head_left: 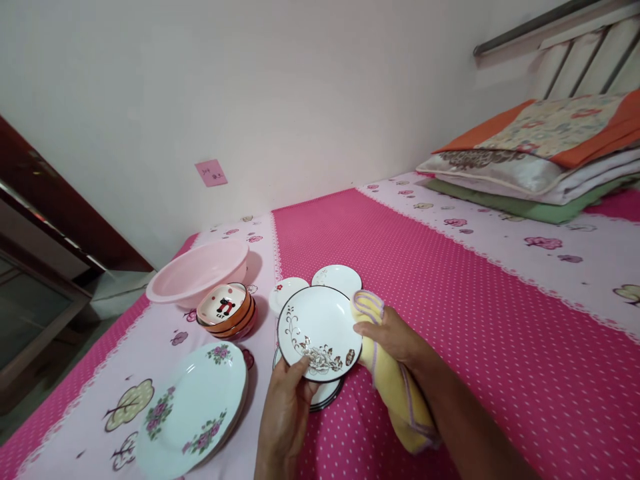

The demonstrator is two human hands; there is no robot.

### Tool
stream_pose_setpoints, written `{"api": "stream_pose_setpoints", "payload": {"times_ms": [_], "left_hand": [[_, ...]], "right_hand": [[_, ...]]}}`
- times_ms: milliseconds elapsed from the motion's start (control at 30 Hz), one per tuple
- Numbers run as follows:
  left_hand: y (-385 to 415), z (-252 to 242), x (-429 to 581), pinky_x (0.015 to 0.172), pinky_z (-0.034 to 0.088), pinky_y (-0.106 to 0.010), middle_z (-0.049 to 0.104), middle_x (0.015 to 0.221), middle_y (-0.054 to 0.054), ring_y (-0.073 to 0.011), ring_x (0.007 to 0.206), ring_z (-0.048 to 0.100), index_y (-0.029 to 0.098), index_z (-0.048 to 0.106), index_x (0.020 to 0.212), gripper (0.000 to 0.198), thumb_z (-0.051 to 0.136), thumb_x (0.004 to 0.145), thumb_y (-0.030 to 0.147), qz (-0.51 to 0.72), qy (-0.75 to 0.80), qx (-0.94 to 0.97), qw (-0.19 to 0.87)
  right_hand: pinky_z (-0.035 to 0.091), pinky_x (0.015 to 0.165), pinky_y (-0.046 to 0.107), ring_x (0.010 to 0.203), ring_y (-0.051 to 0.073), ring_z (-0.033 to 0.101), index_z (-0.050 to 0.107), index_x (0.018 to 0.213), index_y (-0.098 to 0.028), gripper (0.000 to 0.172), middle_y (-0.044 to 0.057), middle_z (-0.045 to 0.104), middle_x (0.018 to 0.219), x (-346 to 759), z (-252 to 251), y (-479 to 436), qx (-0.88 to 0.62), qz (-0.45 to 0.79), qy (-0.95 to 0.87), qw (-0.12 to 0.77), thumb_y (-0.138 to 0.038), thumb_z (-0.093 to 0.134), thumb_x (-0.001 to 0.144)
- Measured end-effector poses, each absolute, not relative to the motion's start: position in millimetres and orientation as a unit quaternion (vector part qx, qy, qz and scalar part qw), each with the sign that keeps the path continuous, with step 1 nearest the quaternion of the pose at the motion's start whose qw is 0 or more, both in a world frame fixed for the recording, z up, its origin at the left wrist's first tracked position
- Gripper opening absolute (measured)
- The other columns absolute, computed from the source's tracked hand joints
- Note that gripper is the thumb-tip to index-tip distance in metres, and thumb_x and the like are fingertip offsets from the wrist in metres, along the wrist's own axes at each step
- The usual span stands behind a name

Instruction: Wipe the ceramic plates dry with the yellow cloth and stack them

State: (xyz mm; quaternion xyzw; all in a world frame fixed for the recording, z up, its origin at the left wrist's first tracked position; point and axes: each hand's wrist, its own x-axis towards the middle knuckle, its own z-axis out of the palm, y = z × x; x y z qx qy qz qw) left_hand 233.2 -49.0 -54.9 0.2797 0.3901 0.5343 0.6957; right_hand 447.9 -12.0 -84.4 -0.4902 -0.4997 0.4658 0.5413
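Note:
My left hand (pixel 290 407) grips the lower left rim of a white plate (pixel 320 327) with a dark edge and brown flowers, thumb on its face. At the plate's right rim, my right hand (pixel 387 333) is closed on a yellow cloth (pixel 395 393) with purple stitching, which hangs below it. More dark-rimmed plates (pixel 327 395) lie stacked under the held one, partly hidden. Beyond it lie a small white plate (pixel 340 275) and another white dish (pixel 284 293) with a red flower.
To the left, nested bowls (pixel 233 313) with a cat picture stand near a pink basin (pixel 195 270). Large flowered oval platters (pixel 195 407) lie closer. Folded bedding and pillows (pixel 525 153) are at the far right. A pink bedspread (pixel 450 287) lies underneath, against a white wall.

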Motion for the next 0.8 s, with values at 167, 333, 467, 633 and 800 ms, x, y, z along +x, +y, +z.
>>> {"api": "stream_pose_setpoints", "payload": {"times_ms": [167,333,467,633,800], "left_hand": [[-50,-53,234,0.103,0.055,-0.041,0.067,0.136,-0.017,-0.0326,0.123,0.064,0.015,0.065,0.133,0.054,0.077,0.08,0.019,0.527,0.385,0.3,0.696],[-50,-51,235,0.09,0.06,-0.041,0.069,0.132,-0.018,-0.0312,0.11,0.07,0.016,0.066,0.129,0.053,0.078,0.079,0.025,0.5,0.438,0.315,0.677],[-47,-55,232,0.077,0.062,-0.036,0.071,0.125,-0.017,-0.0258,0.094,0.074,0.015,0.064,0.128,0.051,0.076,0.082,0.034,0.485,0.481,0.358,0.636],[-42,-56,217,0.072,0.06,-0.033,0.073,0.111,-0.018,-0.0256,0.09,0.074,0.011,0.056,0.133,0.059,0.075,0.085,0.04,0.501,0.504,0.375,0.595],[-40,-45,198,0.068,0.059,-0.031,0.074,0.11,-0.019,-0.0278,0.091,0.075,0.012,0.06,0.127,0.054,0.075,0.083,0.038,0.559,0.477,0.337,0.588]], "right_hand": [[0.048,0.105,0.045,0.107,0.03,0.065,0.07,0.104,-0.017,0.04,0.009,0.073,0.101,450,-87,-12,-0.507,0.458,-0.491,0.541,-0.034,0.072,0.067],[0.049,0.103,0.043,0.109,0.031,0.064,0.069,0.096,-0.017,0.035,0.009,0.072,0.1,452,-91,-11,-0.522,0.466,-0.477,0.532,-0.034,0.072,0.065],[0.054,0.092,0.042,0.098,0.03,0.068,0.069,0.093,-0.017,0.035,0.008,0.073,0.094,453,-99,-8,-0.537,0.494,-0.434,0.528,-0.035,0.074,0.063],[0.057,0.079,0.042,0.086,0.031,0.071,0.069,0.096,-0.017,0.038,0.01,0.075,0.091,466,-109,-7,-0.588,0.492,-0.364,0.529,-0.037,0.072,0.064],[0.059,0.071,0.04,0.084,0.032,0.074,0.067,0.101,-0.017,0.042,0.014,0.076,0.095,495,-114,-8,-0.643,0.459,-0.291,0.539,-0.043,0.068,0.068]]}}
